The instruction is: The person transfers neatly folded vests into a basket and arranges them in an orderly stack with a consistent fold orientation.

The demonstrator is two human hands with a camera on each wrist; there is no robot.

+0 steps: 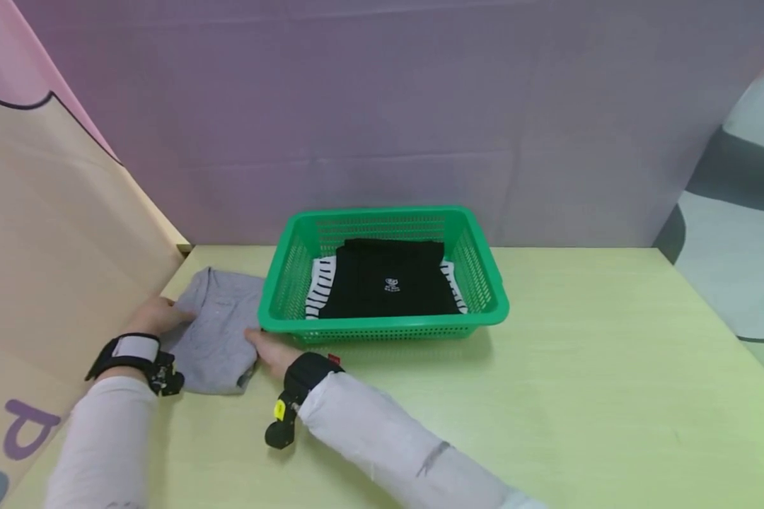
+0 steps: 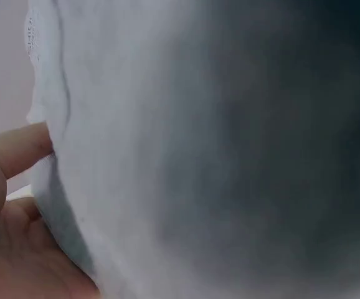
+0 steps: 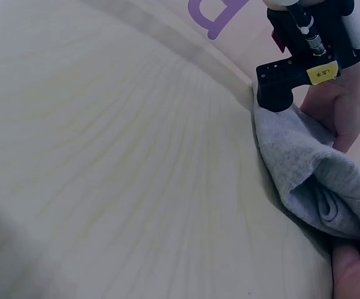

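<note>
Two hands, head view: my left hand and right hand both sit on the folded grey garment, which lies on the table just left of the green basket.
Basket contents: a black garment over a striped one, both folded.
Left grip, left wrist view: my fingers curl round the cloth's left edge, thumb on one side and palm under it.
Right grip, right wrist view: only the heel of my right hand shows, touching the bundle's rolled edge; whether it pinches, I cannot tell.
Handling, my judgement: light, soft, limp jersey, not fragile; it will sag and unfold if lifted by one corner.
Where to hold: both side edges of the fold, away from the basket, fingers under all layers.
</note>
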